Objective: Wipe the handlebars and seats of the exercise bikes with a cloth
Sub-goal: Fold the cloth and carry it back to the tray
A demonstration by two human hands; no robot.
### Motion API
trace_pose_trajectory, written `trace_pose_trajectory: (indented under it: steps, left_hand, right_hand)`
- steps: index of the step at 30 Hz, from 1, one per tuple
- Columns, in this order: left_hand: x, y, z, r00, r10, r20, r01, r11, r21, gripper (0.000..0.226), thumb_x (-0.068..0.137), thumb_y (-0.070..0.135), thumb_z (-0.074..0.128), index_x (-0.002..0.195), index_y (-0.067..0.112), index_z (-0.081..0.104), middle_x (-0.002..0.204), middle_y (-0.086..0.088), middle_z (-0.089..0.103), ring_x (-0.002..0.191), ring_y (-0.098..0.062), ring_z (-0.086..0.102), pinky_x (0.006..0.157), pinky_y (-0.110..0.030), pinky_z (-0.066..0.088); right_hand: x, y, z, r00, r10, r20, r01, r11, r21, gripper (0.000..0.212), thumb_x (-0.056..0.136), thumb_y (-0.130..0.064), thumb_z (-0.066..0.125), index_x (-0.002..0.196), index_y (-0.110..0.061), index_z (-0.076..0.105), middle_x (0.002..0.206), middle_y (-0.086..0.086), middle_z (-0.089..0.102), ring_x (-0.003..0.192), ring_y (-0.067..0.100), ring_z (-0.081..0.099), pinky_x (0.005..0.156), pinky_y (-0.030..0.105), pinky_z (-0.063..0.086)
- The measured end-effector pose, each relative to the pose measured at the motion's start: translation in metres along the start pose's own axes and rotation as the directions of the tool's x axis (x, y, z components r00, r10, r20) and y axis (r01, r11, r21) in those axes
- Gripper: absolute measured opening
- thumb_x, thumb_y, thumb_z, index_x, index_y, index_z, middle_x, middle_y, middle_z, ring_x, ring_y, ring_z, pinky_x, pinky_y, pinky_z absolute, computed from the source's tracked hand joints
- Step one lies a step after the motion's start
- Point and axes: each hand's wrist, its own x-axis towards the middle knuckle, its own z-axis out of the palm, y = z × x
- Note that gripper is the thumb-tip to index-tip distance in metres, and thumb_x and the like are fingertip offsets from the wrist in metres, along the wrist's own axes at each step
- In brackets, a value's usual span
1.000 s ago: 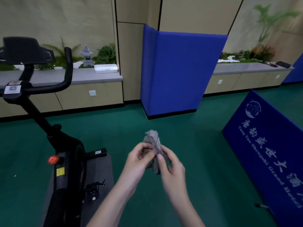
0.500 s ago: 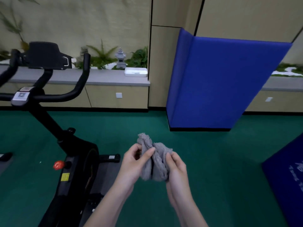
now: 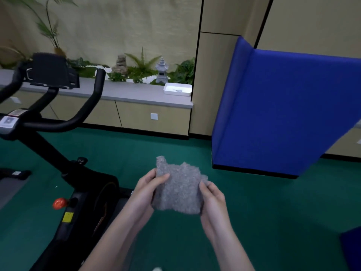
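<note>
The left hand (image 3: 145,189) and right hand (image 3: 212,195) pinch opposite edges of a grey fluffy cloth (image 3: 178,190); it looks soft, light and limp, best bunched in one palm.

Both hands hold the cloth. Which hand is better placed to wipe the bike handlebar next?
Probably the left hand: it grips the cloth, and the handlebar stands on its side. The right hand would have to cross over.
</note>
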Motion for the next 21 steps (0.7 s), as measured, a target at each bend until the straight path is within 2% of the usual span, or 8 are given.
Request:
trace_pose_trajectory:
  steps: [2,4,7,10,13,15,18,21]
  left_hand:
    - [0.019,0.004,0.002,1.0,-0.024,0.001,0.024,0.997,-0.072,0.046,0.079,0.027,0.065,0.122,0.011,0.059,0.119,-0.011,0.066,0.11,-0.027,0.063,0.085,-0.039,0.052]
    - [0.042,0.008,0.002,0.999,-0.041,-0.002,0.041,0.992,-0.117,0.047,0.08,0.024,0.062,0.124,0.009,0.056,0.119,-0.012,0.066,0.11,-0.028,0.063,0.085,-0.04,0.052]
    - [0.084,0.018,-0.003,0.997,-0.071,0.0,0.07,0.985,-0.161,0.046,0.079,0.018,0.061,0.124,0.011,0.056,0.12,-0.013,0.065,0.11,-0.029,0.063,0.081,-0.043,0.054]
    - [0.131,0.033,-0.014,0.995,-0.091,0.046,0.098,0.977,-0.192,0.046,0.081,0.013,0.06,0.126,0.011,0.055,0.122,-0.014,0.063,0.112,-0.031,0.061,0.082,-0.044,0.054]
    - [0.18,0.051,-0.027,0.992,-0.091,0.092,0.111,0.966,-0.235,0.045,0.081,0.009,0.063,0.126,0.01,0.056,0.122,-0.016,0.063,0.111,-0.031,0.062,0.079,-0.042,0.056]
    - [0.209,0.063,-0.036,0.989,-0.087,0.121,0.115,0.962,-0.249,0.049,0.078,0.008,0.068,0.126,0.01,0.056,0.123,-0.017,0.062,0.111,-0.032,0.061,0.078,-0.04,0.056]
    - [0.247,0.079,-0.048,0.984,-0.092,0.152,0.127,0.963,-0.239,0.055,0.072,0.01,0.068,0.126,0.01,0.056,0.123,-0.019,0.062,0.112,-0.034,0.061,0.078,-0.04,0.055]
    - [0.273,0.092,-0.058,0.98,-0.101,0.173,0.143,0.958,-0.247,0.055,0.073,0.01,0.069,0.126,0.009,0.054,0.123,-0.018,0.062,0.112,-0.034,0.06,0.079,-0.04,0.055]
  right_hand:
    - [0.024,-0.004,0.001,0.997,0.071,0.021,-0.071,0.997,-0.029,0.015,0.097,-0.011,0.051,0.086,-0.007,0.06,0.095,0.009,0.071,0.083,0.017,0.068,0.072,0.033,0.053]
    - [0.05,-0.006,0.002,0.994,0.103,0.04,-0.102,0.994,-0.042,0.013,0.097,-0.014,0.053,0.093,-0.007,0.062,0.1,0.01,0.071,0.091,0.019,0.068,0.071,0.033,0.052]
    - [0.089,-0.017,0.01,0.991,0.103,0.09,-0.094,0.991,-0.1,0.036,0.094,-0.036,0.053,0.113,-0.007,0.063,0.112,0.007,0.07,0.105,0.021,0.066,0.077,0.035,0.054]
    - [0.132,-0.033,0.028,0.995,0.049,0.084,-0.027,0.969,-0.244,0.046,0.086,-0.048,0.058,0.112,-0.01,0.062,0.112,0.002,0.069,0.105,0.018,0.065,0.089,0.041,0.054]
    - [0.18,-0.047,0.054,0.997,-0.075,-0.006,0.069,0.943,-0.326,0.038,0.084,-0.041,0.064,0.114,-0.02,0.057,0.114,-0.001,0.064,0.106,0.011,0.061,0.096,0.036,0.049]
    - [0.213,-0.056,0.07,0.994,-0.107,0.009,0.103,0.923,-0.371,0.036,0.083,-0.043,0.063,0.113,-0.022,0.06,0.113,-0.004,0.066,0.104,0.006,0.061,0.095,0.03,0.049]
    - [0.257,-0.071,0.089,0.995,0.009,0.099,0.028,0.93,-0.366,0.041,0.082,-0.049,0.061,0.105,-0.016,0.07,0.104,-0.005,0.072,0.098,0.008,0.066,0.088,0.03,0.051]
    - [0.289,-0.08,0.104,0.995,0.009,0.104,0.024,0.949,-0.315,0.03,0.083,-0.034,0.066,0.096,-0.008,0.07,0.097,0.001,0.072,0.094,0.015,0.066,0.082,0.028,0.05]
